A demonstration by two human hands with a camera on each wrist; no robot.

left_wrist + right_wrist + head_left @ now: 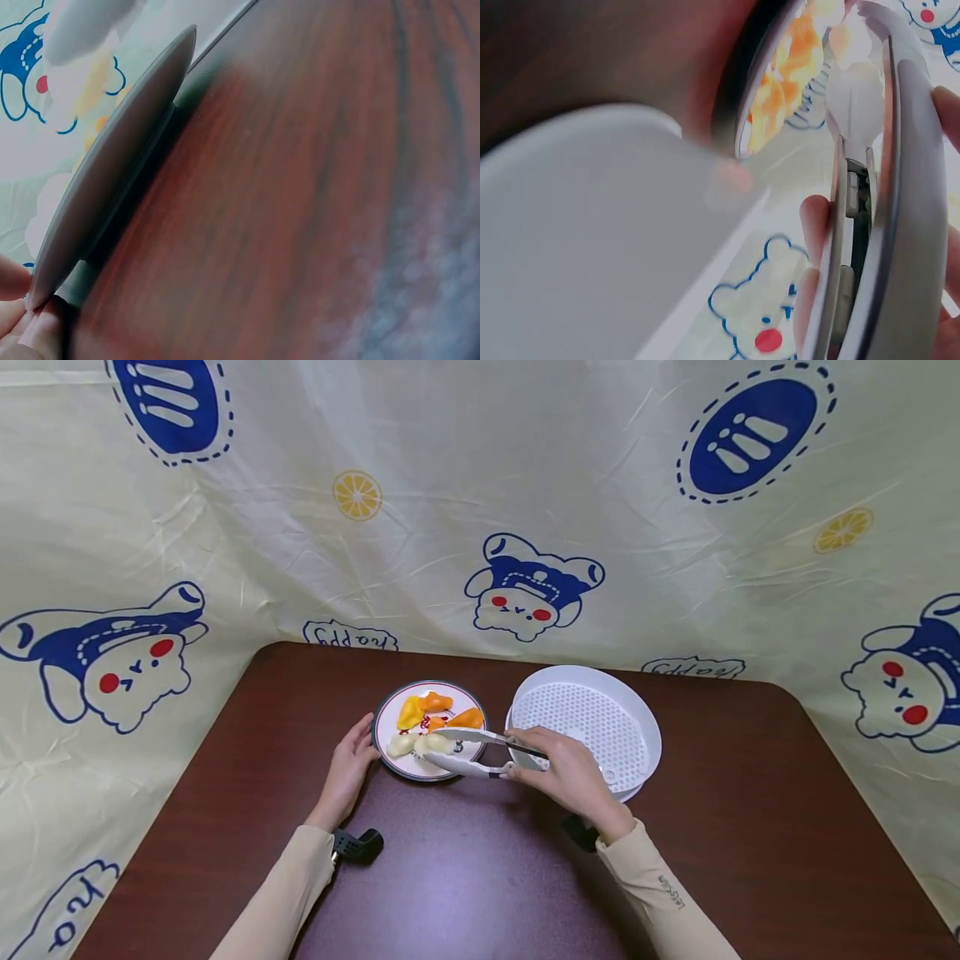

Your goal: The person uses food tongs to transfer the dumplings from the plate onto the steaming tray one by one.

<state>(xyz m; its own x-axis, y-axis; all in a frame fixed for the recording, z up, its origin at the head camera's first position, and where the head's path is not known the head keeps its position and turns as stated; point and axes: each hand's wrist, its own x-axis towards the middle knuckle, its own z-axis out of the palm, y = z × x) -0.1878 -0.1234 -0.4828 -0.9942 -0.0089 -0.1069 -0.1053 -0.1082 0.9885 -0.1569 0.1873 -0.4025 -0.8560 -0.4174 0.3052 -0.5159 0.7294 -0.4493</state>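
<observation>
My left hand pinches the left rim of a round plate with a dark edge; in the left wrist view the thumb lies above the plate and fingers lie under it. On the plate are yellow and orange pieces of food, with pale whitish pieces at the front. White-tipped tongs are held in my right hand. Their spread tips reach over the plate, around a pale piece; whether they touch it I cannot tell.
Just right of the plate stands a round white perforated tray, with another white rim showing beneath it, partly behind my right hand. The dark brown table meets a printed sheet at the back. Each wrist wears a black device.
</observation>
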